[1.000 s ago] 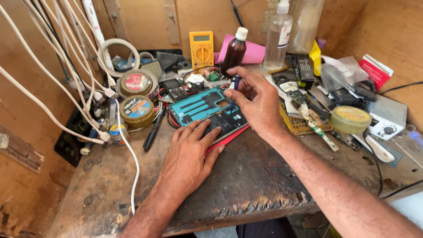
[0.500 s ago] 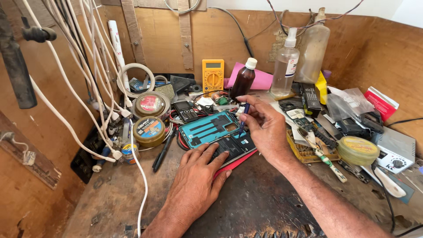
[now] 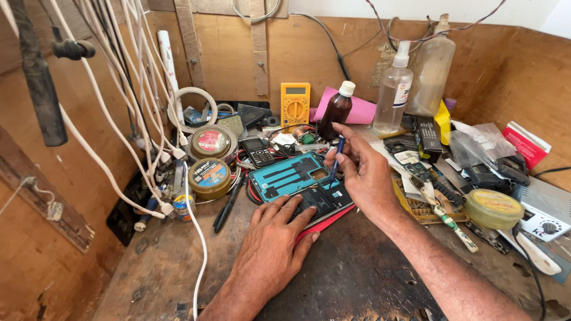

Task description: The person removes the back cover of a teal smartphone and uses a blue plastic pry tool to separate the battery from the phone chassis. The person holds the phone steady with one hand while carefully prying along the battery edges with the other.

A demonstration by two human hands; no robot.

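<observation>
A teal phone frame (image 3: 289,176) sits under the blue tool (image 3: 336,156), which the right hand (image 3: 364,176) grips. Just beyond the grip: a brown bottle (image 3: 334,114) with a white cap, a yellow meter (image 3: 295,105) and pink paper (image 3: 355,110).

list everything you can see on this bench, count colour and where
opened phone: 1, teal inner frame, bench centre
screwdriver: 1, blue, tip on the phone
multimeter: 1, yellow, against back wall
bottle: 1, brown with white cap, behind phone
spray bottle: 1, clear, back right
round tins: 2, brass-coloured, left of phone
keypad phone: 1, black, behind opened phone
tape roll: 1, yellowish, right
cables: several, white, hanging left
left hand: 1, fingers pressing phone's lower edge
right hand: 1, holding the screwdriver
</observation>
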